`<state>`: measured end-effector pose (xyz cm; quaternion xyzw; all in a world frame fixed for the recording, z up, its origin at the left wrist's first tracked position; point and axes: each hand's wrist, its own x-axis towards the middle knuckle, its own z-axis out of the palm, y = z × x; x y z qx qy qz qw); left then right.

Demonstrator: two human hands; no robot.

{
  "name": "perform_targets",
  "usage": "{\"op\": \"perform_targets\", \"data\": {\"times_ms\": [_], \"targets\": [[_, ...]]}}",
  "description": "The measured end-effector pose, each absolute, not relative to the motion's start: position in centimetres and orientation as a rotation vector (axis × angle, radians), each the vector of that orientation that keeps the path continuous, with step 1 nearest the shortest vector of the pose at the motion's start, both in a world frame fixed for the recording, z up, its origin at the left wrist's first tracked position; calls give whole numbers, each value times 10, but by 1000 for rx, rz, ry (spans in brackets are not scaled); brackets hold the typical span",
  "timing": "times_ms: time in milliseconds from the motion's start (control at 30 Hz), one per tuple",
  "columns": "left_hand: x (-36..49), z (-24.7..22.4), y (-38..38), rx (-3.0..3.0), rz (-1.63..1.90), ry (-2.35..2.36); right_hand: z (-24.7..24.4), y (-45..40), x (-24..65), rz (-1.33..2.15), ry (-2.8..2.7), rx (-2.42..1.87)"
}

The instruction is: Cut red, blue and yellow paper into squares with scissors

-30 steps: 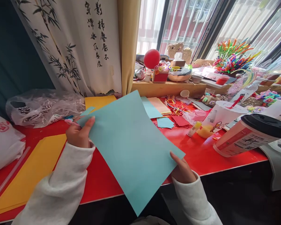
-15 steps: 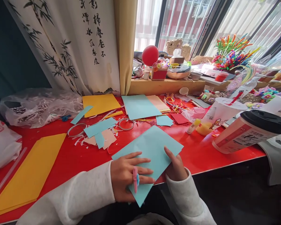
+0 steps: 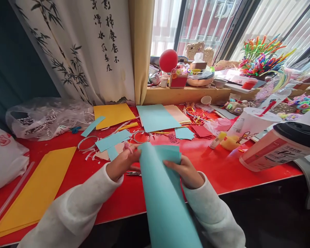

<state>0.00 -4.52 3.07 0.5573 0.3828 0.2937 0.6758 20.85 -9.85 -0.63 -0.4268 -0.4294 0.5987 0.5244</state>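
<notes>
our left hand and right hand both closed on the far edge of the light blue paper sheet, sheet curling up off the red table toward us, small scissors just beside left hand

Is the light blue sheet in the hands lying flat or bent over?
Bent over: the light blue sheet curves up off the red table, both hands gripping its top.

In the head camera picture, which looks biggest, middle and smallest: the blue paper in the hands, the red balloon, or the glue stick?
1. Blue paper, though it is nearest the camera, so it looks extra big.
2. Red balloon.
3. Glue stick.
</notes>
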Motion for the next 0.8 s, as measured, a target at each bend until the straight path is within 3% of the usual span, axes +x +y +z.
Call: {"op": "perform_targets", "data": {"times_ms": [467, 800], "targets": [[2, 23, -46, 1189, 860, 913, -13, -92, 210, 1128, -899, -1112], [5, 25, -44, 1092, 832, 951, -14, -92, 211, 1192, -916, -1042]]}}
